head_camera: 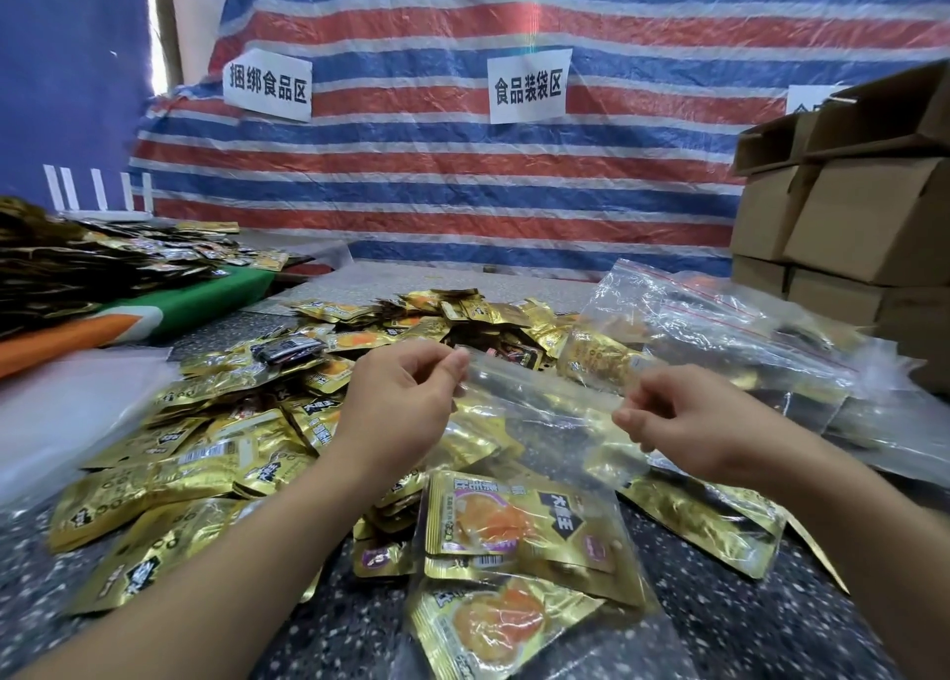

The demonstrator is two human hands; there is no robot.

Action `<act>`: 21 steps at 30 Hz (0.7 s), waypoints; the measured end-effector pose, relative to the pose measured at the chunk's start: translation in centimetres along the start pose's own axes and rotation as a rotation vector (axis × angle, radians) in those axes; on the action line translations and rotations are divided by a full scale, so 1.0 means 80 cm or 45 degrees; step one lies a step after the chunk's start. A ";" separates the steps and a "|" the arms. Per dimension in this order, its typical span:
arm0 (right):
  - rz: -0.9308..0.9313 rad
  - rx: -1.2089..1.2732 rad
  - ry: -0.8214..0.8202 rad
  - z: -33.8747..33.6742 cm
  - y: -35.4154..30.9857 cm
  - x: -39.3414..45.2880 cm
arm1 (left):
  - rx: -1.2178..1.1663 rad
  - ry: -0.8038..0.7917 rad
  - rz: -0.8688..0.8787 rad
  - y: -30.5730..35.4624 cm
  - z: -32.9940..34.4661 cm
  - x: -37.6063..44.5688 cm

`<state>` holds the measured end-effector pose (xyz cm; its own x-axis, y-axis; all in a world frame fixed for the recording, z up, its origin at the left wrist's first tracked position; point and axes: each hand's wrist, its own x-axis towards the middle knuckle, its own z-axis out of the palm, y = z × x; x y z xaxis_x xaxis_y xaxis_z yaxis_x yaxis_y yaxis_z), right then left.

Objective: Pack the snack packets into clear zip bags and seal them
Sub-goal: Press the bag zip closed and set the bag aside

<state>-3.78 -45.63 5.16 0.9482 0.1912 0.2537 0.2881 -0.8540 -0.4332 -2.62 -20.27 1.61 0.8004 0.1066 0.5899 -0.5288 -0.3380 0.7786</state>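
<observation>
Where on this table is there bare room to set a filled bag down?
Bare speckled table shows at the near right, between the right hand's forearm and the gold packets. A smaller patch lies near the green cloth. The centre is crowded with packets, the right with filled bags.

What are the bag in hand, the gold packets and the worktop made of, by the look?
Clear zip bag, pinched at its top edge by both hands: thin soft plastic film, glossy; see-through and wrinkled.
Gold snack packets: probably metallised foil laminate; mirror glints, sharp creases, printed faces.
Dark speckled worktop: looks like polished stone or terrazzo, possibly a printed laminate; white flecks, smooth sheen.
</observation>
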 end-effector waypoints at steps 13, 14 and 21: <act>-0.031 0.269 0.163 0.002 0.010 -0.004 | -0.103 0.004 -0.041 -0.010 -0.001 0.005; -0.039 0.264 0.178 0.004 0.011 -0.004 | -0.102 -0.001 -0.047 -0.010 -0.001 0.005; -0.082 0.326 0.180 0.006 0.017 -0.007 | -0.116 -0.088 -0.068 -0.005 -0.001 0.005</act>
<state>-3.86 -46.68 3.99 0.9040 0.1561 0.3981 0.3884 -0.6891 -0.6118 -2.11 -20.05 1.55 0.8441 0.0562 0.5332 -0.5057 -0.2469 0.8266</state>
